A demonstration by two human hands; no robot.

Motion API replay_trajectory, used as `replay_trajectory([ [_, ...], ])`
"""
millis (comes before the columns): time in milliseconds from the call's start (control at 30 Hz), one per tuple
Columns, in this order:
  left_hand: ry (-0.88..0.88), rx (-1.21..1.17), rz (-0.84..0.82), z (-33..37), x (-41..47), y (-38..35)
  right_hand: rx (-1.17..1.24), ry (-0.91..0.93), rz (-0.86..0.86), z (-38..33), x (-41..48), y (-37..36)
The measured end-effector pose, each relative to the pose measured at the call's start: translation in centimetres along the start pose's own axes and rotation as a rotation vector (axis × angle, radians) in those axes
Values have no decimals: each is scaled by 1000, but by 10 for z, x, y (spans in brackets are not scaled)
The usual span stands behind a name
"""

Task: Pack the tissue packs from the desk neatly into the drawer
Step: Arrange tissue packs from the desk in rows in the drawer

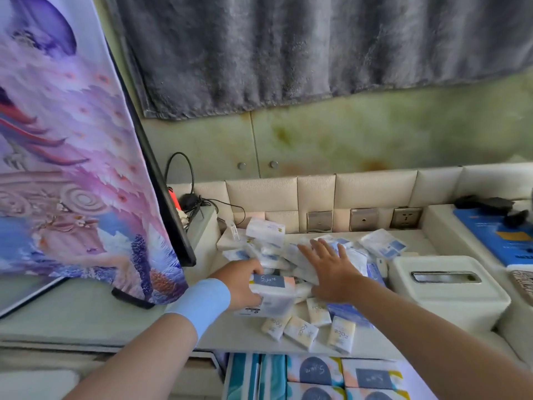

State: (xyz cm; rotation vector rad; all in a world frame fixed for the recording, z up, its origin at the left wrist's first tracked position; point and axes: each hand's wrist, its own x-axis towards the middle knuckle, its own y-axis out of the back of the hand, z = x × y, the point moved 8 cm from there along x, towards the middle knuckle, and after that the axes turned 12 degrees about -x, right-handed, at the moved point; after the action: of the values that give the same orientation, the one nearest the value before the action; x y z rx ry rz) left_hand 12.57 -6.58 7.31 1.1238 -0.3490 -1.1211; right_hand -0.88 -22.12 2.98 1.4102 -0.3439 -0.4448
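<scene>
A heap of white and blue tissue packs (380, 243) covers the middle of the pale desk (86, 319). My left hand (240, 284), with a blue wristband, grips a large "S.pure" tissue pack (272, 295) at the heap's near left. My right hand (328, 269) lies flat with spread fingers on top of the heap. Several small cream "Face" packs (301, 332) lie near the desk's front edge. Below the edge the open drawer (415, 376) shows rows of teal and patterned tissue packs (315, 370).
A white tissue box (444, 301) stands right of the heap. A patterned cloth over a dark screen (72, 168) rises at the left, with cables (196, 202) behind it. Wall sockets (363, 219) line the padded back panel. A blue item (501, 241) lies at the far right.
</scene>
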Motion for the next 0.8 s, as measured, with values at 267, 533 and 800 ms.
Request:
replay_trajectory([
  [267,-159,-133,182,24,5,28,292,129,189,-42,-1,47],
  [533,-243,-67,69,45,1,12,429,23,260,-19,-25,64],
  [800,-281,-162,34,79,-27,-10,446,-24,332,-5,-95,66],
])
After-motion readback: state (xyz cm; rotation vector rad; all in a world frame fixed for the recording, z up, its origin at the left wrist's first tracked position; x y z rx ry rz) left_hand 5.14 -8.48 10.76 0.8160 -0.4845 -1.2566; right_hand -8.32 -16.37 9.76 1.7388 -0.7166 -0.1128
